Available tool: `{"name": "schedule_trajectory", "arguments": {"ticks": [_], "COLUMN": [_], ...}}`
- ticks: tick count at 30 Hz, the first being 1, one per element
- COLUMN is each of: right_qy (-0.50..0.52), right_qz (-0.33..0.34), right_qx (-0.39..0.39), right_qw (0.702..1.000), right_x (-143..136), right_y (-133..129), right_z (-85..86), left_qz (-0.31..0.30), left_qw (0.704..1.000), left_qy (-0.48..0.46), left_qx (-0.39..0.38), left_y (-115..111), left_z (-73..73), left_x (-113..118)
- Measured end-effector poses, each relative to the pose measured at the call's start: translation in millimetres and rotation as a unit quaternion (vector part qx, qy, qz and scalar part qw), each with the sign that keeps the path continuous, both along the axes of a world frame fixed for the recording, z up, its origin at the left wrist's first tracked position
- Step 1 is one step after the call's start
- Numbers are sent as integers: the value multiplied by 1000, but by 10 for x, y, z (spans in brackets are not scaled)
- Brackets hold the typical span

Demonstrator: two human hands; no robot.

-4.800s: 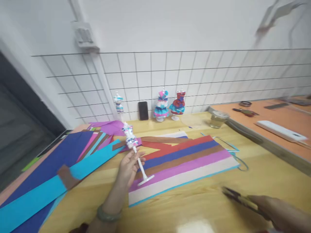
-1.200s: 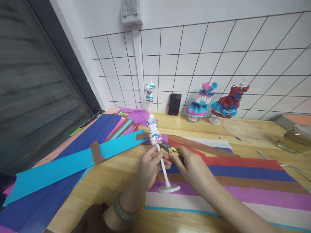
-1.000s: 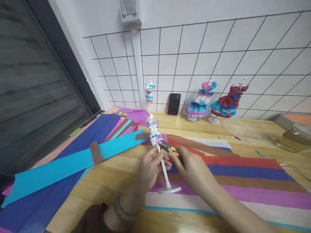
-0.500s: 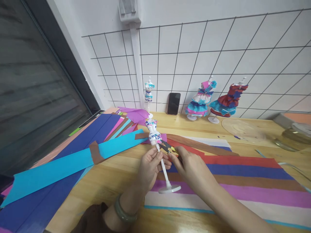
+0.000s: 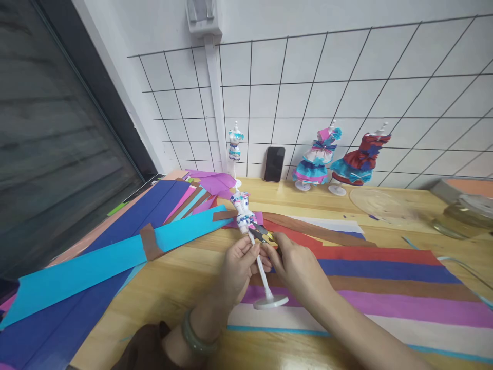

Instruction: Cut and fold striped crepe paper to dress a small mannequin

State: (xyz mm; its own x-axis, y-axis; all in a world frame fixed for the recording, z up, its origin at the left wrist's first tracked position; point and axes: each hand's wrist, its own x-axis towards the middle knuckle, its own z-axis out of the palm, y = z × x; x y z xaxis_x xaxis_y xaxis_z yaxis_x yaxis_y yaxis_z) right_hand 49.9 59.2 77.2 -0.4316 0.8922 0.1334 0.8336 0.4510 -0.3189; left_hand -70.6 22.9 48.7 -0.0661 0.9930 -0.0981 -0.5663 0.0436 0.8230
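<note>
A small white mannequin (image 5: 242, 208) on a stand, its torso wrapped in patterned pieces, tilts above the table. My left hand (image 5: 239, 264) is closed round its stand pole, just under the torso. In my right hand (image 5: 295, 257) are pliers (image 5: 265, 235) with dark jaws and yellow-black handles. The jaws are spread at the lower edge of the torso, near the top of the pole. The round white base (image 5: 270, 302) hangs below my hands. Whether the jaws touch the mannequin is too small to tell.
Colored paper strips (image 5: 389, 285) lie to the right, blue and turquoise sheets (image 5: 96, 267) to the left. Along the wall stand a bare-skirted mannequin (image 5: 234, 146), a phone (image 5: 275, 164) and two dressed mannequins (image 5: 314, 159). A glass jar (image 5: 462, 218) is at far right.
My right hand and the pliers have shifted slightly left, closer to the pole. My left hand still grips the stand.
</note>
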Motion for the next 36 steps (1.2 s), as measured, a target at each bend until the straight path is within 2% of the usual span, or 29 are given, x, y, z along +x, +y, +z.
{"name": "schedule_trajectory", "arguments": {"ticks": [7, 13, 17, 20, 24, 27, 29, 33, 35, 36], "right_qy": [20, 109, 90, 23, -62, -84, -86, -55, 56, 135], "right_qz": [8, 1, -29, -66, -87, -91, -89, -86, -40, -1], "right_qx": [-8, -23, 2, -2, 11, 24, 28, 57, 43, 9], "right_qw": [1000, 994, 995, 998, 994, 992, 992, 993, 997, 991], "right_x": [8, 112, 219, 309, 411, 462, 477, 434, 371, 333], "right_y": [59, 144, 316, 523, 775, 861, 874, 821, 735, 674], "right_z": [-12, 69, 58, -69, -338, -492, -534, -442, -302, -216], "left_qz": [-46, 5, 25, 24, 18, 17, 11, -4, -17, -28], "left_qw": [999, 1000, 999, 999, 999, 998, 998, 998, 998, 997], "left_qy": [-17, -18, -15, -14, 7, 29, 40, 46, 53, 60], "left_qx": [-11, -22, -38, -38, -39, -48, -48, -39, -32, -28], "left_y": [-31, 6, 22, 25, 28, 28, 28, 30, 25, 19], "left_z": [-30, -8, 10, -3, -14, -5, -2, -11, -12, -10], "left_x": [81, 19, -18, -22, -24, -21, -17, -15, -16, -15]}}
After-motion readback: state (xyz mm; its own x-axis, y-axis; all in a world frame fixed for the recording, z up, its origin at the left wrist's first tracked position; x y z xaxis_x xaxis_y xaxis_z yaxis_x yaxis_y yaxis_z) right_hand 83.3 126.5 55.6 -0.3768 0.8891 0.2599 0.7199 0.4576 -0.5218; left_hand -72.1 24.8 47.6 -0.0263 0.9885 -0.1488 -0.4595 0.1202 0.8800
